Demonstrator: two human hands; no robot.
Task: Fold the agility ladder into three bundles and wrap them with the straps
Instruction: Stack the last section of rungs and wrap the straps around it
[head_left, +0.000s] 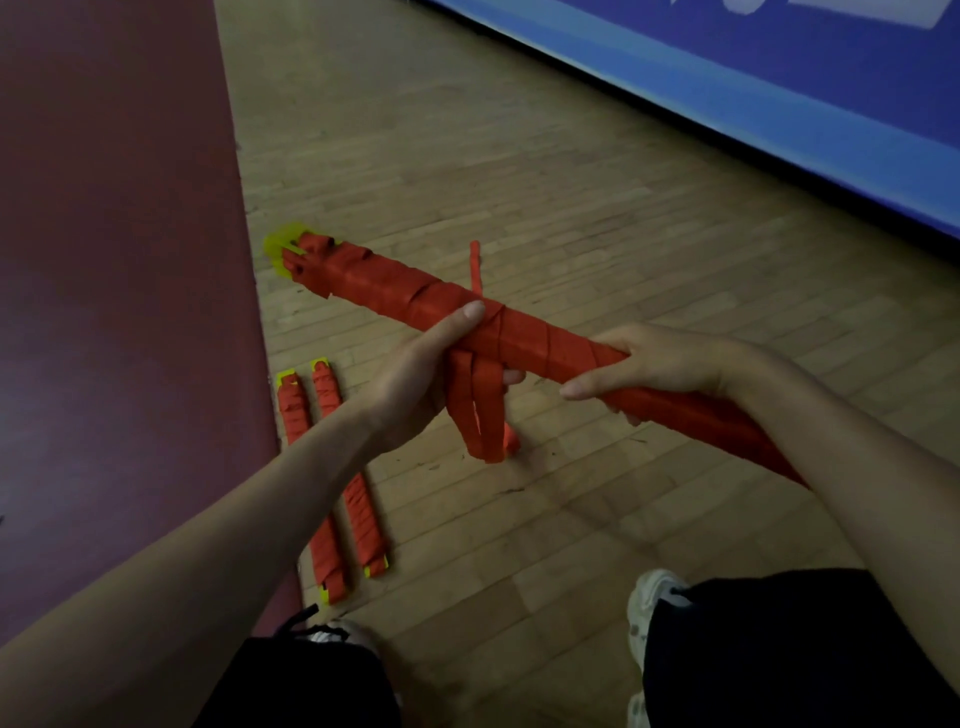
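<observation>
A long ladder bundle (395, 291) wound in red strap is held level above the wooden floor, its yellow rung ends showing at the far left tip. My left hand (415, 379) grips its middle, thumb on top, with loose red strap loops (480, 415) hanging below the fingers. A short strap end (475, 262) sticks up behind the bundle. My right hand (660, 364) closes around the bundle further right. Two wrapped bundles (322, 467) lie side by side on the floor under my left forearm.
A dark red mat (114, 260) covers the floor on the left, its edge beside the two bundles. A blue padded wall (753, 104) runs along the upper right. My shoes (649, 603) and dark shorts are at the bottom.
</observation>
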